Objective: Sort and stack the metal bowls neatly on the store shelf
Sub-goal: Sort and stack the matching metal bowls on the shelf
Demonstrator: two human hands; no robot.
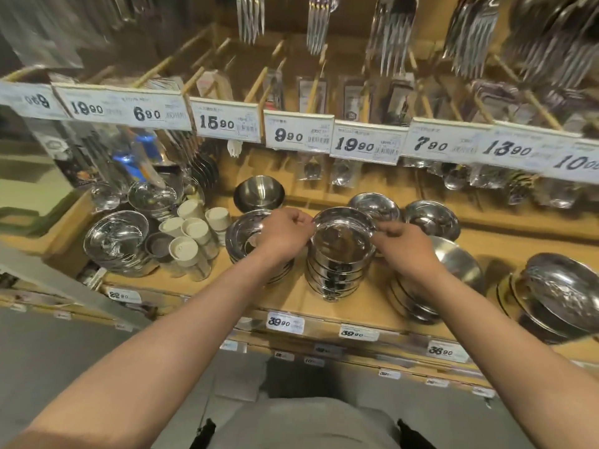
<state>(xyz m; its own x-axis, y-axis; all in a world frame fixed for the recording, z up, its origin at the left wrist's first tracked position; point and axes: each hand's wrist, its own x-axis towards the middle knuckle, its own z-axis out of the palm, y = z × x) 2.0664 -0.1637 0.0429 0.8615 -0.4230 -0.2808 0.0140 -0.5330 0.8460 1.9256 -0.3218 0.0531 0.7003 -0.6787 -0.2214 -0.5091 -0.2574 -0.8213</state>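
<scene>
Wooden store shelf (291, 299): runs across the view, price tags along its front edge. Second shelf above it carries a row of price labels (298, 132), with forks (393, 37) hanging over that.

Far right: large stack of wide metal bowls (560, 293), tilted toward the aisle. Far left: a wide steel bowl stack (116, 241), with a cluster of white-lidded cups (191, 234) just beside it.

Centre: tall stack of nested metal bowls (337, 264), upright on the shelf board. Top bowl (343, 233) sits at the head of this stack, level with the hands. To the left, partly hidden behind the left wrist, a lower bowl stack (241, 234). To the right, under the right forearm, another bowl stack (453, 264) leaning slightly. Behind these, three single bowls: a dark one (259, 192) and two shiny ones (374, 205), (432, 218).

Left hand (285, 233): fingers curled, pinching the left rim of the top bowl. Right hand (403, 246): fingers curled, thumb and fingertips pinching the right rim of the same bowl. Whether the top bowl is fully seated or slightly lifted cannot be told.
</scene>
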